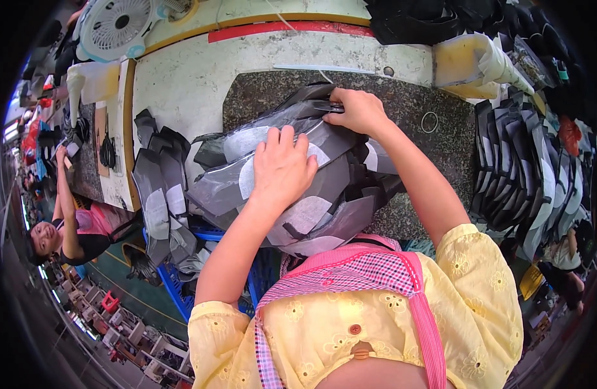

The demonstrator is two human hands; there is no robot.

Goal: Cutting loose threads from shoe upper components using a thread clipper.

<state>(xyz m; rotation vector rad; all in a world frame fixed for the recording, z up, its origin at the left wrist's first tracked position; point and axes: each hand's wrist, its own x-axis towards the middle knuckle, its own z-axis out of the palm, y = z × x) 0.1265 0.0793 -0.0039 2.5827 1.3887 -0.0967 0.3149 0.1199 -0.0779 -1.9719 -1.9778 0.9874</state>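
Observation:
A loose heap of dark grey cut pieces, probably shoe parts, with pale patches (230, 191) lies in front of me, partly over a dark speckled mat (434, 152). My left hand (280, 165) rests on the upper pieces, palm down with its fingers spread. At the far end of the heap my right hand (353, 110) is closed, thumb and fingers pinched at the edge of a dark piece. A small black thing shows between those fingertips; its kind is too small to tell.
More grey pieces hang in a bundle at the left (159, 188), above a blue crate (172, 285). A long row of similar pieces (512, 168) stands at the right. A white fan (120, 29) is at the far left. Another person (84, 227) works at the left.

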